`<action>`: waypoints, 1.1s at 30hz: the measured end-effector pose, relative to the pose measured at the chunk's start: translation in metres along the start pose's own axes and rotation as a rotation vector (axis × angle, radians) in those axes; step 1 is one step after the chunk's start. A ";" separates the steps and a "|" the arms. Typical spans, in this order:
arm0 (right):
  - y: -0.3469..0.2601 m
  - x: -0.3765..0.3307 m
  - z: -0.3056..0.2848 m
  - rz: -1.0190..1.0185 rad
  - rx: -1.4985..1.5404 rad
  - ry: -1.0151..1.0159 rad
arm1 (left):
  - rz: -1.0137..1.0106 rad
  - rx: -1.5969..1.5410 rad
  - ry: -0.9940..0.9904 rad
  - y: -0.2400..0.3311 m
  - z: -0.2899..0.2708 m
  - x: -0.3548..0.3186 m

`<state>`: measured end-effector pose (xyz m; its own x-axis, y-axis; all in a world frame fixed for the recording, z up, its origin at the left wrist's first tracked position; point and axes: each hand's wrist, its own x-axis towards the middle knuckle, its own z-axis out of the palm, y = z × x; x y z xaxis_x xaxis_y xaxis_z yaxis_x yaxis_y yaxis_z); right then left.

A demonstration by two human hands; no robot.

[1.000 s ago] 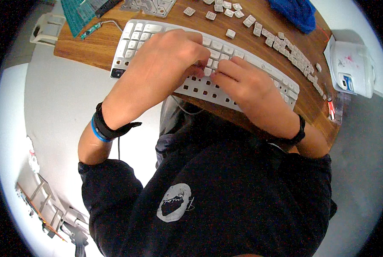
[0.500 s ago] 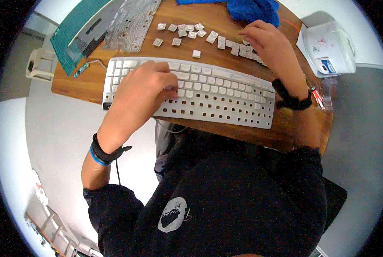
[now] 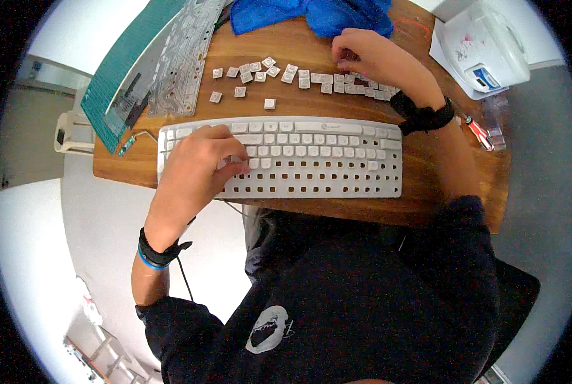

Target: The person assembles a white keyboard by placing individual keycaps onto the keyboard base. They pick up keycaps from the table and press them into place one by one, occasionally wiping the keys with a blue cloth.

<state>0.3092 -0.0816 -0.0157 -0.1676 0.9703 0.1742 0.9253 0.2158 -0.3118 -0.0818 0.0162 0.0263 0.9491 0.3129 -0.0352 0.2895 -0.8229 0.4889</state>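
A white keyboard (image 3: 311, 176) lies along the near edge of the wooden table, its upper rows capped and its lower rows mostly bare square holes. My left hand (image 3: 203, 153) rests over its left part, fingers curled and thumb near the forefinger at the last capped row; whatever they pinch is hidden. Beyond the keyboard, several loose white keycaps (image 3: 351, 89) lie in a broken band, a few standing apart, such as a blank-looking keycap (image 3: 270, 104). My right hand (image 3: 383, 59) hovers at the right end of that band, fingers bent in toward the thumb, their tips unclear.
A blue cloth (image 3: 350, 16) lies at the far edge. At the far left, a clear patterned sheet (image 3: 183, 57) overlaps a green cutting mat (image 3: 103, 105), with a small circuit board (image 3: 127, 144) nearby. On the right are a white lidded container (image 3: 481, 54) and a red-handled tool (image 3: 479, 133).
The whole view has shifted, with the table lower in the picture. My right hand has moved slightly farther from the keyboard relative to the keycaps. The left stays at about the same keys.
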 end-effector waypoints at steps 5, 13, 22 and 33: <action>0.001 -0.003 -0.020 0.067 0.146 0.007 | 0.069 0.146 -0.091 0.014 -0.022 0.016; 0.014 -0.026 -0.046 0.129 0.066 0.138 | 0.394 0.219 0.108 0.051 -0.003 0.140; 0.036 -0.055 -0.076 0.052 0.085 0.193 | 0.462 0.076 -0.014 0.033 0.040 0.247; 0.046 -0.053 -0.080 -0.039 0.106 0.157 | 0.331 0.047 -0.163 0.039 0.030 0.256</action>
<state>0.3879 -0.1317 0.0356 -0.1397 0.9338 0.3293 0.8769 0.2711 -0.3970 0.1762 0.0501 0.0102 0.9985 -0.0504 -0.0220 -0.0348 -0.8888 0.4570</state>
